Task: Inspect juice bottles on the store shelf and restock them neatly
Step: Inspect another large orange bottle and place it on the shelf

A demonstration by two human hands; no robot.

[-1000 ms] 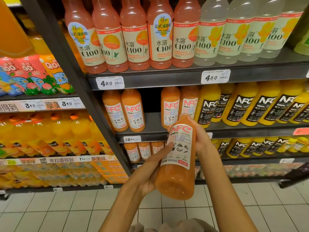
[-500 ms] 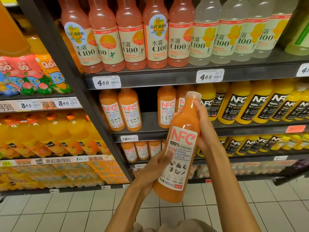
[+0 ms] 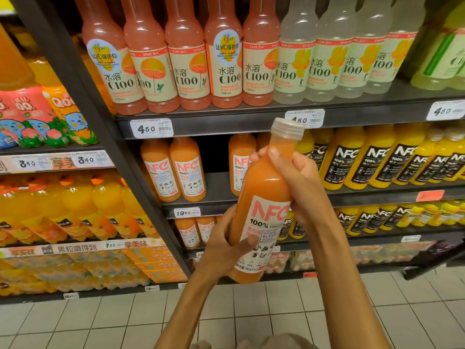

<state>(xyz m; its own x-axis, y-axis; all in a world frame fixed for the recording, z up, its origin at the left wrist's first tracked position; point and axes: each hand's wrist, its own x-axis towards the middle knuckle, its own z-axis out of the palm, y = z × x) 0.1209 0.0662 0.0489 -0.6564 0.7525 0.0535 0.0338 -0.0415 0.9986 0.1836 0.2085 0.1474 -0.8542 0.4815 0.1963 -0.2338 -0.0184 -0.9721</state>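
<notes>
Setting: a shop aisle with a pale tiled floor (image 3: 251, 313) and a dark metal shelf unit (image 3: 226, 195) stocked with drinks, its tiers edged with white price tags.
Top tier: a row of pink C100 bottles (image 3: 186, 59) stands along the front edge, with clear C100 bottles (image 3: 324, 56) just beside them toward the right end.
Middle tier: orange NFC bottles (image 3: 173, 170) stand upright near the left end; a gap separates two of them from the next ones. Yellow NFC bottles (image 3: 377, 159) with black labels fill the right part of the tier.
Lower tier: more orange and yellow NFC bottles line its front edge, smaller in view.
Left bay: cartoon-labelled bottles above, orange-drink bottles below.
Held bottle: a guava juice bottle (image 3: 261, 205) is held in the air in front of the middle and lower tiers, clear of any shelf. Its long axis runs nearly upright, tilted a little so the pale cap points up and to the right and the base down and to the left. The NFC label faces the camera.
Left hand (image 3: 221, 248): fingers wrapped round the lower body, thumb lying across the label.
Right hand (image 3: 297, 177): fingers curled round the neck and shoulder just under the cap.
</notes>
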